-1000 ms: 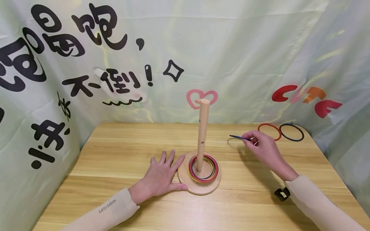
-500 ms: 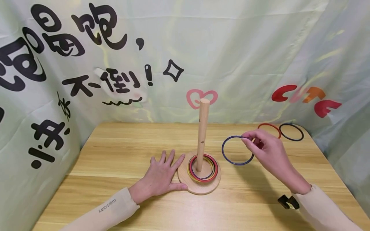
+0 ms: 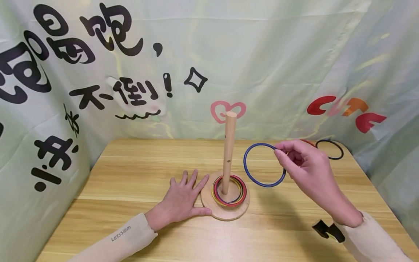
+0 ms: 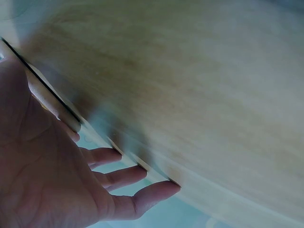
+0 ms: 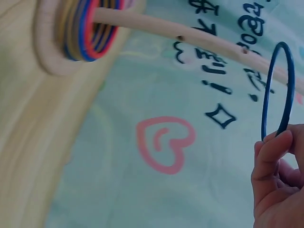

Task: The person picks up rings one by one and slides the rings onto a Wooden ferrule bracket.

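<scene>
Blue and thin, a ring (image 3: 244,163) is held up over the table (image 3: 131,163), just to the right of the wooden peg (image 3: 229,145) and apart from it in the head view. The right hand (image 3: 309,167) pinches this ring at its right edge between thumb and fingers, the other fingers curled in toward the palm; the right wrist view shows the same pinch at the ring's lower end.

The peg stands upright on a round wooden base (image 3: 226,214). Around its foot lies a stack of rings (image 3: 230,205), with red, yellow and dark blue showing, all resting on the base.

The left hand (image 3: 180,202) is spread at the base's left side, its fingers straight and apart, holding nothing; the index fingertip and the thumb reach the base's edge. In the left wrist view its palm and extended fingers show beside a pale surface.

Near the back right corner of the table, a dark ring (image 3: 342,151) lies flat. Beside it, a red ring (image 3: 307,141) is mostly hidden by the right hand; whether those two touch cannot be told.

Pale cloth (image 3: 268,54) hangs behind the table, printed with black characters, a pink heart (image 3: 212,112) and colourful letters (image 3: 319,105).
</scene>
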`<action>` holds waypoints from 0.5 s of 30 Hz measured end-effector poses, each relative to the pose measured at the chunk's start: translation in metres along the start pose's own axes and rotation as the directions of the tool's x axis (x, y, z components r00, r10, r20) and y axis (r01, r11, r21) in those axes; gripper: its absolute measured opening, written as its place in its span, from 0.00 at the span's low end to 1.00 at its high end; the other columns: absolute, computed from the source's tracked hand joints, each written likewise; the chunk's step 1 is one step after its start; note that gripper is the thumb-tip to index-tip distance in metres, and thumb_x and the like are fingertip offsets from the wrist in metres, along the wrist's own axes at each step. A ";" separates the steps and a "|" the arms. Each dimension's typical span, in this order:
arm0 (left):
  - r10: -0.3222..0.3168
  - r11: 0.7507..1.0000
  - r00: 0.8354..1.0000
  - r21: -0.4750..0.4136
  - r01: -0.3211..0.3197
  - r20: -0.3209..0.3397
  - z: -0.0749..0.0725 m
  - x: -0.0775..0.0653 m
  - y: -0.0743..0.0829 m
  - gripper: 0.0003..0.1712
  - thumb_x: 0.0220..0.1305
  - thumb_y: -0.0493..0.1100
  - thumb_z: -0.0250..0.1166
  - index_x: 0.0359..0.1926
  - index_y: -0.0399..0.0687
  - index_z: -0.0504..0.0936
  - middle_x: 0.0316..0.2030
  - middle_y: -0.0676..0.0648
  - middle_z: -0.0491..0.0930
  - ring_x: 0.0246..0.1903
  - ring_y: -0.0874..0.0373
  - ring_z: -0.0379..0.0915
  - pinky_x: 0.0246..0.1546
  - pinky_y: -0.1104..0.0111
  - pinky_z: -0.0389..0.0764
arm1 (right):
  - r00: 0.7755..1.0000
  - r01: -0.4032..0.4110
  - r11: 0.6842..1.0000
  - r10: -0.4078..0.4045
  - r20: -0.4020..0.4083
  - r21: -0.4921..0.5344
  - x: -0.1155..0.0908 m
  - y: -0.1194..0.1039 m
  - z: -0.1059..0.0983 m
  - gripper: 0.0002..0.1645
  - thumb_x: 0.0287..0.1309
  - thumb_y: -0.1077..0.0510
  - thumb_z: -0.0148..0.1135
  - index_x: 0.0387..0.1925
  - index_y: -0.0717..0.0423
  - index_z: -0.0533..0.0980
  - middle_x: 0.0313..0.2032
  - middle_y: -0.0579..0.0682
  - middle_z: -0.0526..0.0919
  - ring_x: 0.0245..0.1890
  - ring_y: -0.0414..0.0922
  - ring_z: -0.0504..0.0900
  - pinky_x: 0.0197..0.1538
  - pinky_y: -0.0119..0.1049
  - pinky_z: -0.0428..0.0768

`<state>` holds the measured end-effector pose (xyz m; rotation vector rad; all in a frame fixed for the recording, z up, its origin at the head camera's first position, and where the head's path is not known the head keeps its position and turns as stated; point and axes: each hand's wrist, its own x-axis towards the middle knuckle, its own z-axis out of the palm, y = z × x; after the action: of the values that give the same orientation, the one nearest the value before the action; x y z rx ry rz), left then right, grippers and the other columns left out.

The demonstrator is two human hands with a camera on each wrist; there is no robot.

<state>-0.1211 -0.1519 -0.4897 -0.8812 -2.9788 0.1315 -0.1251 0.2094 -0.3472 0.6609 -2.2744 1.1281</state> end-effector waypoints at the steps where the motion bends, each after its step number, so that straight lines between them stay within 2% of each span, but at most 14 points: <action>1: -0.002 1.000 1.000 0.002 0.002 0.005 0.000 0.000 0.000 0.69 0.60 0.93 0.47 0.89 0.57 0.56 0.80 0.32 0.63 0.72 0.25 0.66 0.49 0.28 0.77 | 1.000 -0.004 1.000 0.005 -0.002 0.019 0.002 -0.004 0.000 0.16 0.63 0.74 0.75 0.47 0.54 0.89 0.25 0.42 0.80 0.18 0.36 0.71 0.23 0.27 0.68; 6: -0.005 1.000 1.000 0.004 0.005 0.019 0.000 0.000 0.000 0.69 0.60 0.93 0.46 0.89 0.57 0.54 0.81 0.33 0.62 0.73 0.25 0.66 0.50 0.28 0.76 | 0.999 -0.033 0.992 0.035 -0.016 0.119 0.015 -0.024 -0.003 0.13 0.66 0.74 0.72 0.48 0.58 0.88 0.24 0.47 0.80 0.15 0.38 0.72 0.19 0.30 0.70; 15: 0.002 1.000 1.000 0.024 -0.002 -0.007 0.000 0.000 0.000 0.69 0.60 0.93 0.46 0.89 0.56 0.56 0.80 0.32 0.64 0.72 0.25 0.67 0.48 0.30 0.78 | 0.991 -0.093 0.971 0.113 -0.077 0.222 0.041 -0.054 -0.004 0.08 0.72 0.67 0.71 0.49 0.64 0.86 0.28 0.55 0.81 0.16 0.43 0.76 0.23 0.30 0.77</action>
<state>-0.1207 -0.1517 -0.4894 -0.8801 -2.9638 0.1642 -0.1210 0.1758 -0.2879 0.5669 -2.1491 1.4431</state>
